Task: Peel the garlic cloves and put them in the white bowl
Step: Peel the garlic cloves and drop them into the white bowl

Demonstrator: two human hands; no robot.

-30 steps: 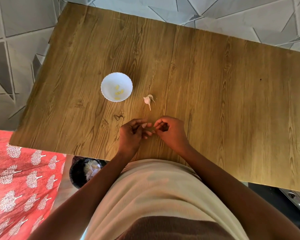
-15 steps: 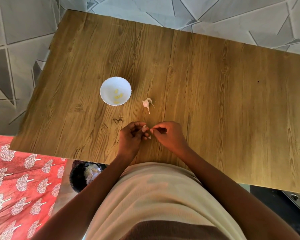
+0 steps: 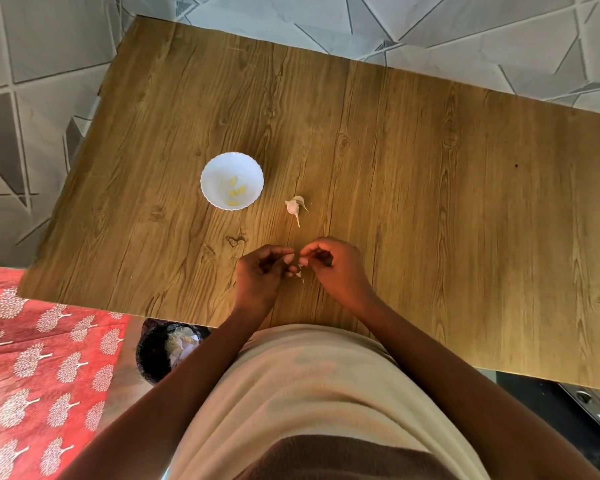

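both hands meet at the near edge of the table (image 3: pixel 430 202), fingertips almost touching. the left hand (image 3: pixel 260 275) is curled with a small clove (image 3: pixel 293 268) pinched at its fingertips, and the right hand (image 3: pixel 333 271) is curled too, thumb and forefinger nipping at the clove's skin. a bit of papery skin (image 3: pixel 300 275) hangs or lies right under the pinch. the clove is too small and too covered for me to tell which way its long axis runs.

what matters next: the bowl (image 3: pixel 232 180) sits forward and to the left of the hands, so the left hand is the nearer one for dropping it in once it's bare. the bowl holds a few yellowish peeled cloves (image 3: pixel 237 192) already.

the rest of the garlic (image 3: pixel 294 207) lies straight ahead of the hands, between them and the bowl's right side, stem pointing back toward the person. down by the table's near edge there's a dark bin (image 3: pixel 155 355) with pale skins in it.
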